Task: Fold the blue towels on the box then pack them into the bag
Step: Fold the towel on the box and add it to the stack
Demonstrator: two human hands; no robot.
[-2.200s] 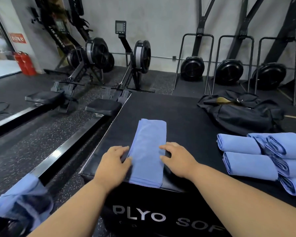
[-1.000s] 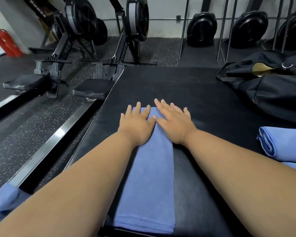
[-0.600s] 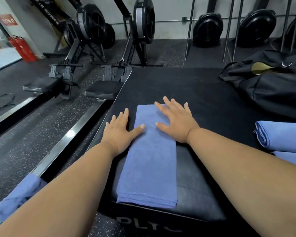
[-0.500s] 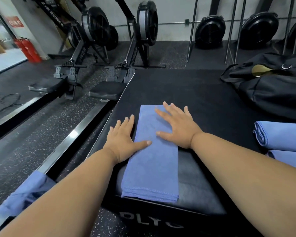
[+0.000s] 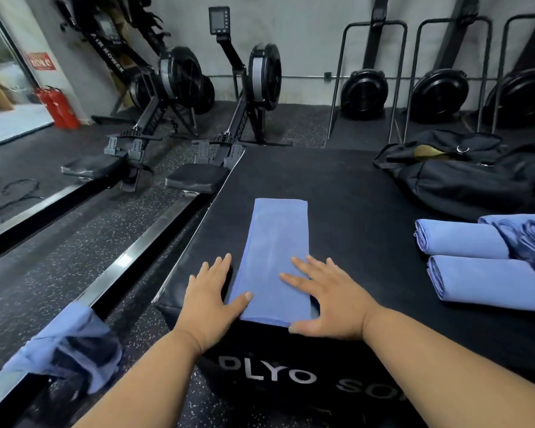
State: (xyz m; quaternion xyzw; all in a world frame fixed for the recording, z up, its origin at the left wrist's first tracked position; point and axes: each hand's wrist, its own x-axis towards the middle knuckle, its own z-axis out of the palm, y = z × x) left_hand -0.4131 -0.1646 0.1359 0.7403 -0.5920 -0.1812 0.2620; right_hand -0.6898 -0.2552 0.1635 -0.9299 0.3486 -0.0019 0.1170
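My left hand [image 5: 210, 299] lies flat with fingers straight and spread, the palm and fingers on the box [image 5: 352, 193] just beside the towel's left edge, only the thumb reaching over onto the cloth. My right hand [image 5: 328, 299] is likewise flat and open, fingers resting on the near right part of the towel [image 5: 275, 257], thumb at its near corner by the box's front edge. Neither hand grips anything.

As I judge it, the step in hand is the next fold of this long narrow strip. To do it well I should pinch both near corners together, keep the side edges lined up, and carry the near end straight toward the far end so the layers do not skew (the cloth looks soft and will likely creep if I drag it). Then press flat from the fold outward.

The towel runs lengthwise away from me between my hands, its near end at the box's front edge. Folded towels [image 5: 476, 261] lie well to my right on the box, and the black bag [image 5: 464, 180] sits beyond them at the far right.
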